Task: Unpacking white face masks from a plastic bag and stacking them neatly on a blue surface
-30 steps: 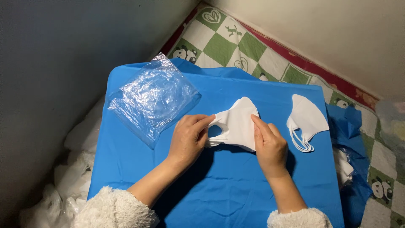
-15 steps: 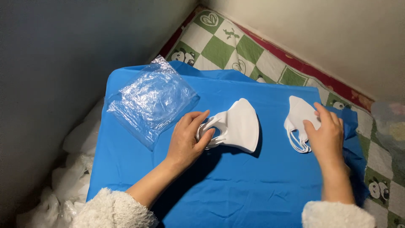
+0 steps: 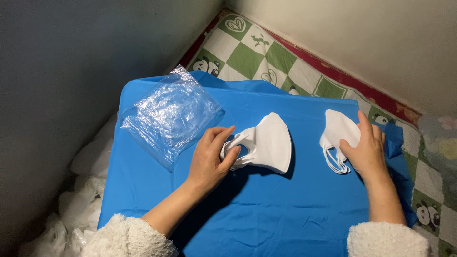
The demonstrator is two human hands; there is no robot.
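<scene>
I've got the left hand (image 3: 209,159) closed on the ear-loop end of a folded white mask (image 3: 266,143), fingers pinching it near the middle of the blue sheet (image 3: 266,214). My right hand (image 3: 364,147) lies flat and open on a second mask (image 3: 337,131), close to the sheet's right edge. Open blue sheet lies between the masks and all along the near side. At the sheet's far left corner lies a pile of clear bags (image 3: 171,116), crinkled and overhanging the left edge a little. Beyond the far edge there's a green-and-white checked mat (image 3: 247,52) with a red border.
</scene>
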